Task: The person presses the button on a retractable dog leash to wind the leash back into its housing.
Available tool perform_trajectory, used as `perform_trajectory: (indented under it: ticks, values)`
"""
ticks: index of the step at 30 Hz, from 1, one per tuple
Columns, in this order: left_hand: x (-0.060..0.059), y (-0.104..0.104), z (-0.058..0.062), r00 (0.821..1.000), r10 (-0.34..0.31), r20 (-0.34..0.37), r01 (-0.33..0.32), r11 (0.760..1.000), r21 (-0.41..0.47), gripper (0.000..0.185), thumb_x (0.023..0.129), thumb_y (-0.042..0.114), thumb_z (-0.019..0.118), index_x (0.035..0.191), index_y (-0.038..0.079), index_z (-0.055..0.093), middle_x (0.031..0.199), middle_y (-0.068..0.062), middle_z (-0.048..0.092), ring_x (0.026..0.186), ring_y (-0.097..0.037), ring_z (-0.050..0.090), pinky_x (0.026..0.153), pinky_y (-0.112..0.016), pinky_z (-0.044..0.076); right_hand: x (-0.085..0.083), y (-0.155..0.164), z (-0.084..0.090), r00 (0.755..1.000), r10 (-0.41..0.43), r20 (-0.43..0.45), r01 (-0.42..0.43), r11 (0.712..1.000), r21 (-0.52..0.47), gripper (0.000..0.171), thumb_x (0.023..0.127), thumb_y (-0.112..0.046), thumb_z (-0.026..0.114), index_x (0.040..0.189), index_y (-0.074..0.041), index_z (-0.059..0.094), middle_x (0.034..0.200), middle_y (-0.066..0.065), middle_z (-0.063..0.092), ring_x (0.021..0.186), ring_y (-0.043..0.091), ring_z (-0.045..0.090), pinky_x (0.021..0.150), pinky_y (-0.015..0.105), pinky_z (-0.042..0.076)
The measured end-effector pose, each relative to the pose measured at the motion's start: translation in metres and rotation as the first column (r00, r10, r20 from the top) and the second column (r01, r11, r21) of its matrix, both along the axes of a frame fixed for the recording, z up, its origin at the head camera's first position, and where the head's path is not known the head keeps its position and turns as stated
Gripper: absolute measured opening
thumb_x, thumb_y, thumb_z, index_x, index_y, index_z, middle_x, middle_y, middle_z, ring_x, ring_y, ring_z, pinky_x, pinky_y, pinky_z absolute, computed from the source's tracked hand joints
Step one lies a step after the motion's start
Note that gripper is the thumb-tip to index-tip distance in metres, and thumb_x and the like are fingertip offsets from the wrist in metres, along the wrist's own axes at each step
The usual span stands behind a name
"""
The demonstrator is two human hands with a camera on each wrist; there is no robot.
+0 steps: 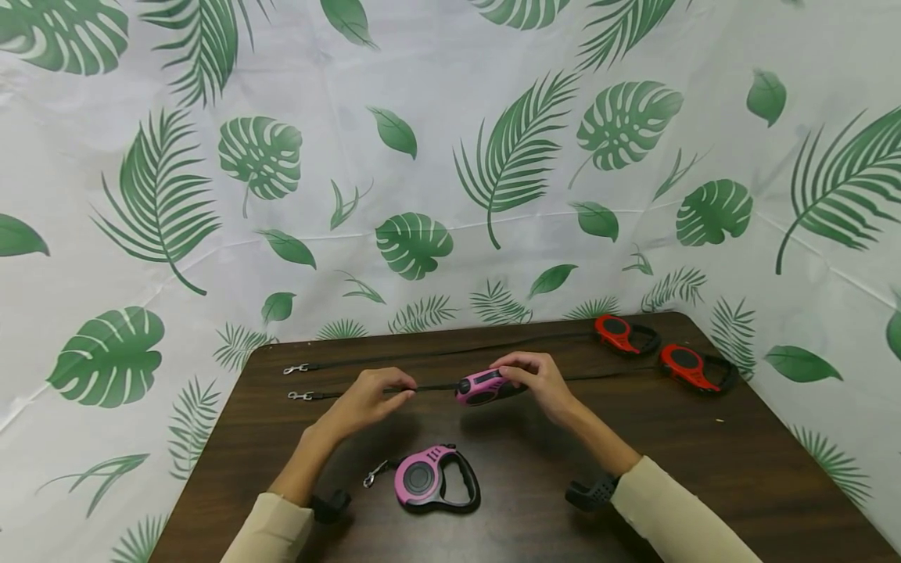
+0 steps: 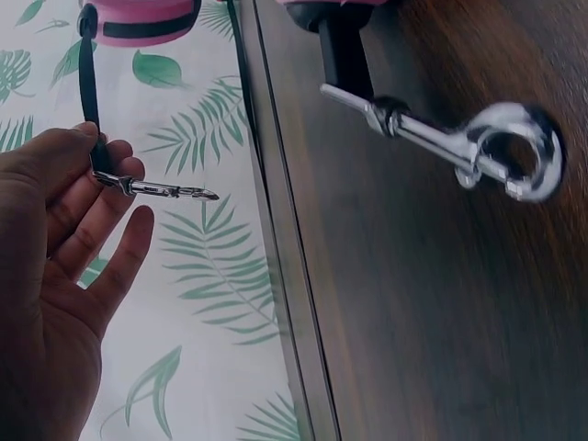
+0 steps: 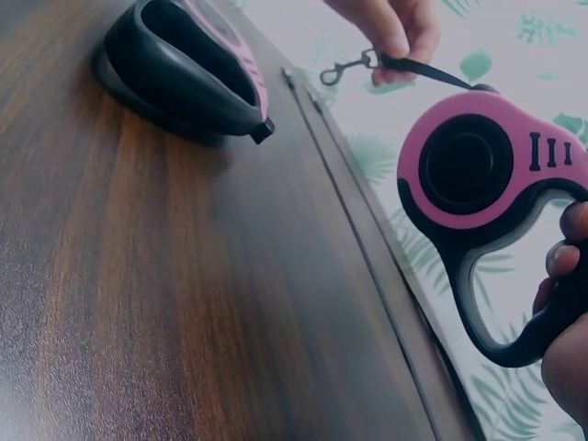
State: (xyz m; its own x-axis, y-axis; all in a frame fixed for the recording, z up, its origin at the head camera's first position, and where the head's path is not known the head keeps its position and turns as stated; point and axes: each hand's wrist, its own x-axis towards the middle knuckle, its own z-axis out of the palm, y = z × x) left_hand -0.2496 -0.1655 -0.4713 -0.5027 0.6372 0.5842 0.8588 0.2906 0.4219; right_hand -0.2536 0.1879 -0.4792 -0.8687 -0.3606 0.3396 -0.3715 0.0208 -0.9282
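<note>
Dark wood table (image 1: 704, 469), right hand (image 1: 538, 383) grip curled around pink-and-black retractable leash (image 1: 482, 387), left hand (image 1: 369, 399) pinching its clip (image 2: 156, 189).

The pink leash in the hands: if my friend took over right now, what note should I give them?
Right hand: grips the handle of the held pink leash, lifted above the table.
Left hand: pinches the black strap by its metal clip; only a short length is pulled out.
Second pink leash: lies flat on the table, near the person, strap in.
Two red leashes: at the far right, straps stretched leftward across the table.
Done: both red straps laid out. Probably left: pull the pink strap out, lay it down, then do the other pink one.
</note>
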Motion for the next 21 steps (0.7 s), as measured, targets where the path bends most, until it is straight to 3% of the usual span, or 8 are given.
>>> perform_trajectory:
  ticks: [21]
  values:
    - [0.005,0.025,0.0,0.987,0.029,0.16,-0.018,0.997,-0.071,0.01,0.097,0.0,0.074,0.107,0.0,0.075,0.102,-0.01,0.078,0.095,-0.021,0.076,0.083,-0.039,0.064,0.003,-0.01,-0.008,1.0,-0.021,0.009,0.021,0.999,0.027,0.021,0.102,-0.01,0.066,0.111,0.006,0.076,0.105,0.005,0.078,0.083,0.013,0.06,0.073,0.026,0.051]
